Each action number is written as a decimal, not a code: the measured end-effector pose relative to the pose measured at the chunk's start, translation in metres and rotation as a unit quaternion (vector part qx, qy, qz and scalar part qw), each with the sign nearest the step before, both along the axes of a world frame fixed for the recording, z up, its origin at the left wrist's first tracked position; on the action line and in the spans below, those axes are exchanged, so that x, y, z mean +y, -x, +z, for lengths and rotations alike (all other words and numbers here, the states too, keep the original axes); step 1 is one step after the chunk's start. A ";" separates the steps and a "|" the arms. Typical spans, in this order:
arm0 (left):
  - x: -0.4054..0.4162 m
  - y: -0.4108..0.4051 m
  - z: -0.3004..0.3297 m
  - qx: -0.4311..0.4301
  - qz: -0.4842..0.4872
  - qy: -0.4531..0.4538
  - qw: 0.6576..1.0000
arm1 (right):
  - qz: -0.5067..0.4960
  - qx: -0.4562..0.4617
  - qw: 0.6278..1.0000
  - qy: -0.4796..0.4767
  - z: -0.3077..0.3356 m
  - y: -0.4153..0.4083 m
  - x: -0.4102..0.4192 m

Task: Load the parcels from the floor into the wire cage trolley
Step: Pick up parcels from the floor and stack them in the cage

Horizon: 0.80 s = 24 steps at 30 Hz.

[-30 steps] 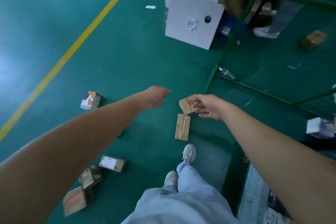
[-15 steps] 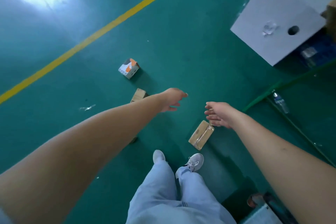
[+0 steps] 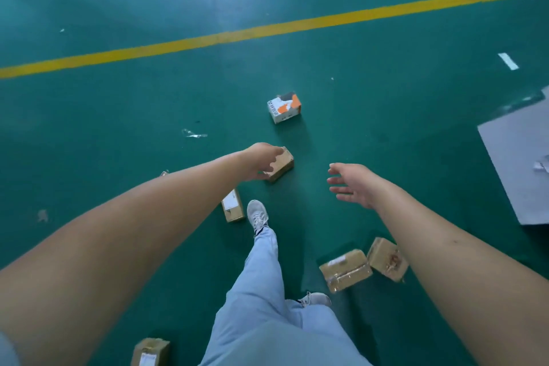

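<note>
1. bottom left of the frame: a taped parcel (image 3: 150,351) lies on the green floor (image 3: 118,134).
2. lower right: two brown parcels (image 3: 346,270) lie side by side, touching, just beside my right forearm.
3. centre: a labelled parcel (image 3: 232,205) lies beside my shoe (image 3: 257,214).
4. my right hand (image 3: 352,184) hangs in the air, fingers spread and holding nothing.
5. my left hand (image 3: 261,159) overlaps a brown box (image 3: 282,164), fingers loosely bent; i cannot tell if it touches.
6. beyond: an orange-and-white box (image 3: 284,107), then a yellow line (image 3: 267,28).
</note>
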State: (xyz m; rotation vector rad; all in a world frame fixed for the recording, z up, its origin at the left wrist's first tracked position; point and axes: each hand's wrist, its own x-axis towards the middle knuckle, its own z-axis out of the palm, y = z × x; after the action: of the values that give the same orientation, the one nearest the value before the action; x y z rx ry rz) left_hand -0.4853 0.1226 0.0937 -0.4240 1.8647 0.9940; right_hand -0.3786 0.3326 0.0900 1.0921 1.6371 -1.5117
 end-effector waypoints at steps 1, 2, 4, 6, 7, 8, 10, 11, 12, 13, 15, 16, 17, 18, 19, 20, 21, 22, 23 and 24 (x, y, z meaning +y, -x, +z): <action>-0.011 0.017 -0.002 0.001 0.018 0.001 1.000 | 0.009 -0.002 1.000 0.000 -0.001 0.019 -0.008; -0.021 0.036 -0.004 0.000 0.036 0.003 0.999 | 0.016 -0.004 1.000 0.000 -0.002 0.038 -0.016; -0.041 0.073 -0.013 -0.009 0.067 0.007 0.998 | 0.034 -0.014 0.999 0.000 -0.007 0.077 -0.032; -0.059 0.108 -0.021 -0.021 0.087 0.009 0.996 | 0.051 -0.027 0.998 -0.002 -0.014 0.118 -0.048; -0.068 0.126 -0.025 -0.024 0.095 0.009 0.995 | 0.056 -0.028 0.998 0.001 -0.019 0.139 -0.055; -0.073 0.138 -0.031 -0.018 0.100 0.012 0.995 | 0.061 -0.024 0.998 -0.002 -0.022 0.152 -0.059; -0.086 0.173 -0.043 -0.016 0.110 0.017 0.994 | 0.073 -0.028 0.997 -0.006 -0.037 0.194 -0.070; -0.095 0.191 -0.054 -0.024 0.124 0.021 0.992 | 0.083 -0.042 0.996 -0.006 -0.053 0.216 -0.080; -0.099 0.203 -0.059 -0.022 0.128 0.018 0.991 | 0.092 -0.041 0.995 -0.010 -0.060 0.229 -0.083; -0.104 0.213 -0.067 -0.027 0.138 0.020 0.990 | 0.104 -0.050 0.993 -0.012 -0.072 0.242 -0.089; -0.114 0.232 -0.085 -0.033 0.145 0.022 0.989 | 0.132 -0.056 0.990 -0.019 -0.097 0.267 -0.100; -0.119 0.241 -0.098 -0.035 0.153 0.022 0.987 | 0.145 -0.056 0.988 -0.020 -0.111 0.277 -0.103; -0.121 0.246 -0.109 -0.041 0.162 0.026 0.986 | 0.155 -0.063 0.986 -0.023 -0.124 0.285 -0.106; -0.123 0.250 -0.121 -0.047 0.161 0.025 0.985 | 0.162 -0.064 0.984 -0.023 -0.136 0.290 -0.106; -0.125 0.253 -0.133 -0.051 0.167 0.023 0.984 | 0.170 -0.066 0.983 -0.023 -0.152 0.295 -0.106; -0.125 0.259 -0.148 -0.052 0.165 0.032 0.984 | 0.186 -0.066 0.980 -0.025 -0.164 0.301 -0.106; -0.122 0.261 -0.166 -0.053 0.182 0.031 0.981 | 0.195 -0.070 0.978 -0.027 -0.187 0.308 -0.103; -0.120 0.262 -0.187 -0.057 0.178 0.035 0.982 | 0.201 -0.077 0.976 -0.026 -0.206 0.311 -0.101; -0.117 0.259 -0.204 -0.066 0.179 0.031 0.981 | 0.211 -0.076 0.974 -0.030 -0.227 0.314 -0.098; -0.118 0.255 -0.219 -0.078 0.169 0.032 0.982 | 0.218 -0.084 0.972 -0.029 -0.240 0.311 -0.097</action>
State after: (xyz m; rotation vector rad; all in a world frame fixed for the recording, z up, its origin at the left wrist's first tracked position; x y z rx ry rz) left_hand -0.7403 0.0044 -0.1252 -0.8564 1.7188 1.0900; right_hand -0.6899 0.2358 -0.1501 0.7974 1.6754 -1.0640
